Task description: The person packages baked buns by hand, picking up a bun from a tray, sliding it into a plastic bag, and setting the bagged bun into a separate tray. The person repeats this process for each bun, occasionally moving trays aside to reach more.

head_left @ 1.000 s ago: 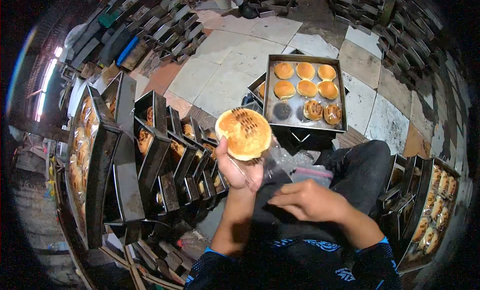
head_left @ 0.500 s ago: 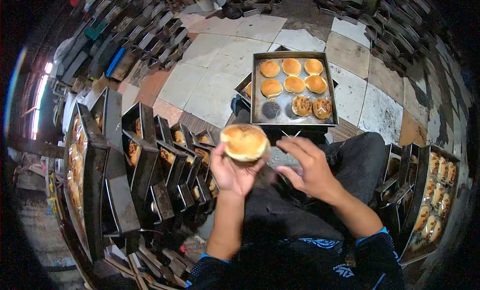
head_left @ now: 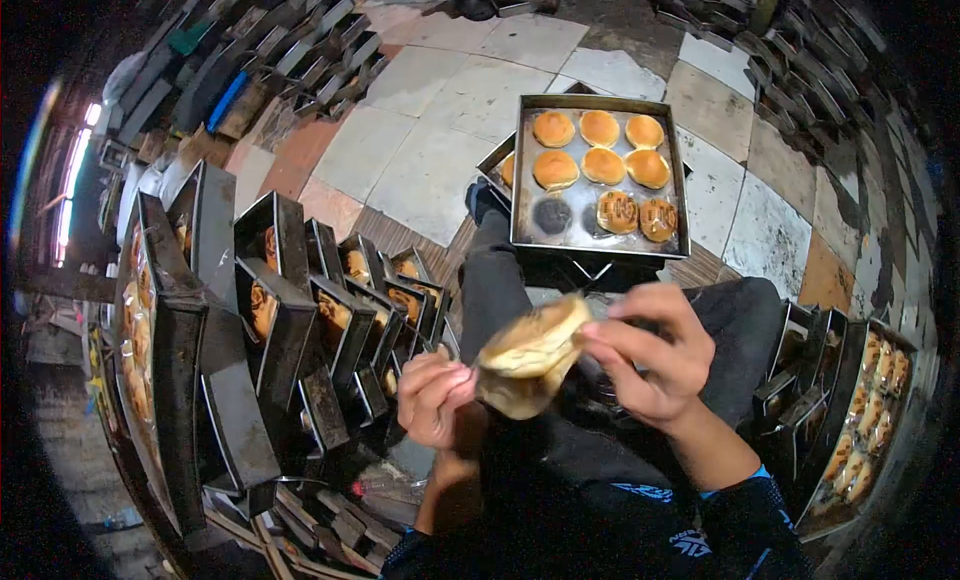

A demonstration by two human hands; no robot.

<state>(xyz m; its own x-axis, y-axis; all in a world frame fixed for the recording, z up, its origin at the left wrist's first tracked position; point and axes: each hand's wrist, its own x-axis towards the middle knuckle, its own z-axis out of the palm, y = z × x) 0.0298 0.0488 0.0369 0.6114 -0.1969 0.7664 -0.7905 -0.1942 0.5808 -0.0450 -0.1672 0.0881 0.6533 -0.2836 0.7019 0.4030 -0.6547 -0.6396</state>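
Observation:
A round golden-topped bun hangs over my lap, tipped on edge and blurred by motion. Its pale side, with a line running along it, faces me. The fingers of my left hand are pinched together at its left edge. On the other side, my right hand grips the bun's upper right edge between thumb and fingers. Just beyond my hands, a square metal tray carries several plain buns and two wrapped buns with dark markings.
Stacked metal trays of buns rise close on my left. To my right, a tilted tray holds several wrapped buns. More trays line the far side of the tiled floor.
The bun has gone from lying upright on my left palm to being tipped between both hands. My right hand has closed on its edge, and my left fingers have curled into a pinch.

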